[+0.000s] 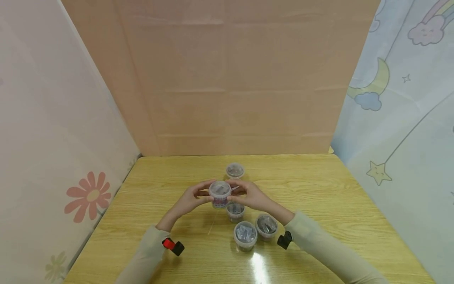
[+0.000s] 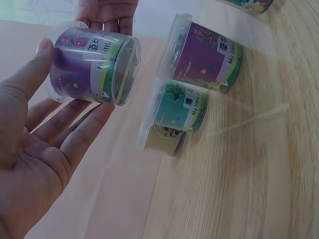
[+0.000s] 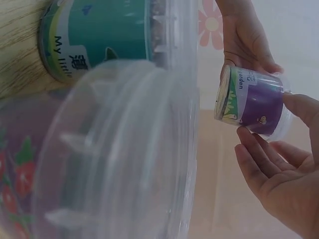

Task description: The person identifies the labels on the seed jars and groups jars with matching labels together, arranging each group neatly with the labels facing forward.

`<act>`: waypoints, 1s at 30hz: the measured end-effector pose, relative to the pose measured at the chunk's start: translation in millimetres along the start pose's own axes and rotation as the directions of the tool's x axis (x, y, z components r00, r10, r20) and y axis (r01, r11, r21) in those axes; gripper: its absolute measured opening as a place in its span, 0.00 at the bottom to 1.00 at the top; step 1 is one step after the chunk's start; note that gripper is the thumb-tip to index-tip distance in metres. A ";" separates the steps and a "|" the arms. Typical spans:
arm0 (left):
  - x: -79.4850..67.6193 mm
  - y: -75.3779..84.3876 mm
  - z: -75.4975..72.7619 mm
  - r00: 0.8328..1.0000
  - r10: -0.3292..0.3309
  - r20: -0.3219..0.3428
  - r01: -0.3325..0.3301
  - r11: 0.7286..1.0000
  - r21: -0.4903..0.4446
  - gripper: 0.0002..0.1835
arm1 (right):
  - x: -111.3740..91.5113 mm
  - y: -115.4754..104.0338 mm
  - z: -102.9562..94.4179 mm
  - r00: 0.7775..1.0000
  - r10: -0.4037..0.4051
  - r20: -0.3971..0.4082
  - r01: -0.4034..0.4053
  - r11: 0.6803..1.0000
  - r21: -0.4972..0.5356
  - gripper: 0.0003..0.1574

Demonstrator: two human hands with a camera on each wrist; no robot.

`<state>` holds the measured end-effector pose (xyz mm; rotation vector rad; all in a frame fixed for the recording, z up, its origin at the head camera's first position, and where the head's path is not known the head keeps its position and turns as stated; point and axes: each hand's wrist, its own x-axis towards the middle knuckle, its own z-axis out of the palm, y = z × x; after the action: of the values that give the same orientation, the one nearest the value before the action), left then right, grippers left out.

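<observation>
A clear lidded tub with a purple label [image 1: 220, 193] is held above the table between both hands. My left hand [image 1: 191, 199] grips its left side, thumb and fingers spread around it. From the right, my right hand [image 1: 250, 195] pinches the same tub near its lid. In the left wrist view the tub [image 2: 89, 64] lies sideways in the picture, printed with red flowers and "My little". The right wrist view shows the tub's purple side [image 3: 261, 102] between the two hands. Dark contents show faintly through the lid; what they are I cannot tell.
Similar lidded tubs stand on the wooden table: one behind [image 1: 235, 170], a teal-labelled one [image 2: 182, 104], and two nearer tubs, left [image 1: 245, 234] and right [image 1: 267, 225]. A thin pale strip [image 2: 249, 119] lies on the tabletop. Fabric walls enclose the back and sides.
</observation>
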<state>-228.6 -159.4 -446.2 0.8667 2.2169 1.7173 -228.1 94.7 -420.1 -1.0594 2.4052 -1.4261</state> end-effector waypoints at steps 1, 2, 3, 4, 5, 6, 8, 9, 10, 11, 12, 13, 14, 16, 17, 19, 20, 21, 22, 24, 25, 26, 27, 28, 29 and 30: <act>-0.3 -0.5 -0.7 1.000 0.001 0.004 -0.001 1.000 0.002 0.30 | -0.4 -5.2 0.0 1.000 -0.003 0.002 0.003 1.000 -0.005 0.33; -0.5 -0.7 -1.3 1.000 0.000 0.007 0.000 1.000 0.004 0.30 | -0.8 -10.3 -0.2 1.000 -0.005 0.004 0.005 1.000 -0.008 0.33; -0.7 -0.7 -1.8 1.000 -0.002 0.010 0.002 1.000 0.008 0.30 | -1.2 -14.6 -0.4 1.000 -0.008 0.005 0.008 1.000 -0.011 0.33; -0.9 -0.9 -2.4 1.000 -0.002 0.013 0.002 1.000 0.013 0.30 | -1.1 -16.5 -0.1 1.000 -0.009 0.005 0.009 1.000 -0.012 0.33; -1.2 -1.1 -2.9 1.000 -0.001 0.014 0.001 1.000 0.018 0.30 | -1.2 -18.2 0.3 1.000 -0.014 0.005 0.014 1.000 -0.018 0.33; -1.3 -1.2 -3.5 1.000 0.000 0.015 0.000 1.000 0.026 0.30 | -1.3 -19.5 0.7 1.000 -0.020 0.005 0.020 1.000 -0.021 0.33; -2.0 -1.8 -4.1 1.000 0.007 0.020 -0.007 0.999 0.033 0.30 | -1.2 -20.3 1.8 0.999 -0.036 0.006 0.036 0.999 -0.025 0.33; -2.4 -2.5 -4.6 1.000 0.009 0.021 -0.010 0.999 0.036 0.31 | -1.0 -19.0 2.7 0.999 -0.046 0.006 0.046 0.999 -0.029 0.33; -2.8 -2.9 -4.8 1.000 0.010 0.024 -0.011 0.999 0.036 0.31 | -0.9 -17.7 3.7 0.999 -0.054 0.006 0.055 0.998 -0.034 0.33; -3.2 -3.3 -5.1 1.000 0.013 0.026 -0.014 0.999 0.036 0.31 | -0.7 -15.6 4.7 0.998 -0.064 0.005 0.064 0.997 -0.039 0.33; -3.6 -3.8 -5.3 0.999 0.015 0.030 -0.016 0.999 0.034 0.31 | -0.1 -11.4 6.2 0.998 -0.070 0.002 0.070 0.997 -0.041 0.33; -4.0 -4.5 -5.5 0.999 0.017 0.031 -0.018 0.999 0.031 0.31 | 0.6 -6.4 7.9 0.997 -0.075 -0.002 0.075 0.996 -0.042 0.33; -4.6 -5.1 -5.8 0.999 0.015 0.031 -0.016 0.999 0.029 0.31 | 1.3 -0.9 9.6 0.997 -0.083 -0.006 0.083 0.996 -0.044 0.33; -5.6 -5.9 -6.5 1.000 0.009 0.029 -0.010 0.999 0.031 0.31 | 2.8 9.6 12.6 0.996 -0.091 -0.010 0.091 0.994 -0.059 0.34; -6.2 -6.5 -7.0 1.000 0.008 0.027 -0.009 0.999 0.033 0.31 | 4.0 14.8 14.0 0.995 -0.097 -0.009 0.096 0.993 -0.065 0.34; -7.5 -7.6 -8.0 1.000 0.002 0.024 -0.003 0.999 0.040 0.31 | 5.3 22.2 15.8 0.995 -0.100 -0.005 0.099 0.992 -0.083 0.34; -8.1 -8.2 -8.5 1.000 -0.001 0.023 0.000 0.999 0.044 0.31 | 5.7 24.2 16.4 0.995 -0.103 -0.001 0.103 0.990 -0.095 0.34; -8.7 -8.8 -8.8 1.000 -0.004 0.022 0.003 0.999 0.051 0.31 | 5.9 25.4 16.9 0.994 -0.106 0.004 0.105 0.988 -0.109 0.34; -9.2 -9.6 -9.2 1.000 -0.006 0.024 0.005 0.999 0.050 0.31 | 6.0 26.2 17.4 0.994 -0.109 0.009 0.109 0.987 -0.116 0.34; -10.1 -10.8 -9.6 1.000 -0.010 0.025 0.009 0.999 0.052 0.31 | 5.7 26.1 18.4 0.994 -0.107 0.016 0.108 0.986 -0.128 0.35; -10.5 -11.4 -9.7 1.000 -0.012 0.026 0.011 0.998 0.055 0.31 | 5.5 25.4 18.9 0.994 -0.104 0.020 0.106 0.986 -0.132 0.35; -11.0 -11.9 -9.8 1.000 -0.014 0.028 0.012 0.998 0.056 0.31 | 5.5 24.9 19.6 0.995 -0.101 0.024 0.103 0.986 -0.134 0.35; -11.4 -12.4 -9.9 0.999 -0.016 0.030 0.014 0.999 0.051 0.31 | 5.4 24.3 20.3 0.995 -0.092 0.029 0.095 0.986 -0.137 0.35; -11.8 -12.9 -10.1 0.999 -0.016 0.033 0.015 0.999 0.045 0.31 | 5.3 23.5 21.0 0.996 -0.081 0.033 0.085 0.987 -0.138 0.35; -12.2 -13.6 -10.2 0.999 -0.017 0.036 0.015 0.999 0.041 0.31 | 5.3 22.6 21.6 0.997 -0.072 0.037 0.076 0.987 -0.140 0.35; -12.6 -14.5 -10.5 0.999 -0.016 0.040 0.015 0.999 0.035 0.31 | 5.4 22.3 22.1 0.997 -0.065 0.041 0.070 0.987 -0.143 0.35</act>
<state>-228.3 -177.2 -459.0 0.8814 2.2272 1.6448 -233.0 82.2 -449.0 -1.1997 2.5012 -1.2557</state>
